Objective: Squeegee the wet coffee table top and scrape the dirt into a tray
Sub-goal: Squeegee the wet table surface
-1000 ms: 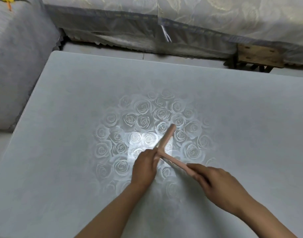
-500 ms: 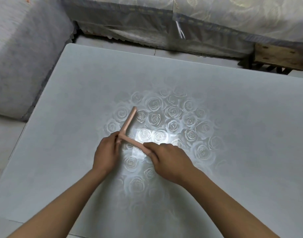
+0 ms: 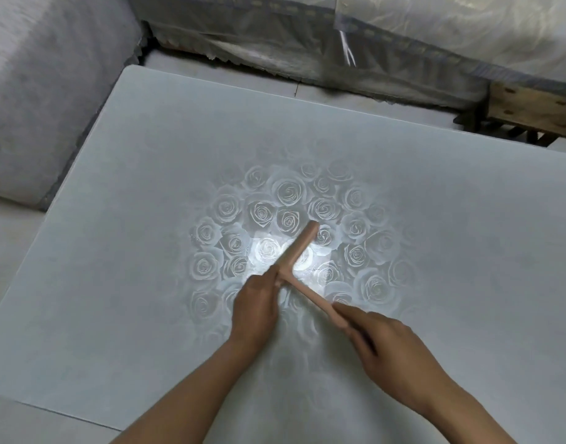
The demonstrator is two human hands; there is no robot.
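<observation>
A pink T-shaped squeegee (image 3: 299,248) lies with its blade on the pale grey coffee table top (image 3: 147,203), over a rose pattern with a bright glare at the table's middle. My left hand (image 3: 256,307) grips the near end of the blade where it meets the handle. My right hand (image 3: 390,344) holds the far end of the thin handle, fingers curled round it. The blade's free end points up and to the right. No tray is in view.
A grey upholstered seat (image 3: 44,91) stands against the table's left side. Fabric-covered furniture (image 3: 403,36) runs along the far edge, with a wooden pallet piece (image 3: 531,110) at the far right. The table's near-left edge meets the floor (image 3: 25,421).
Both hands and the squeegee slid left across the rose pattern, then back right to the middle. The grip on the squeegee has stayed the same.
</observation>
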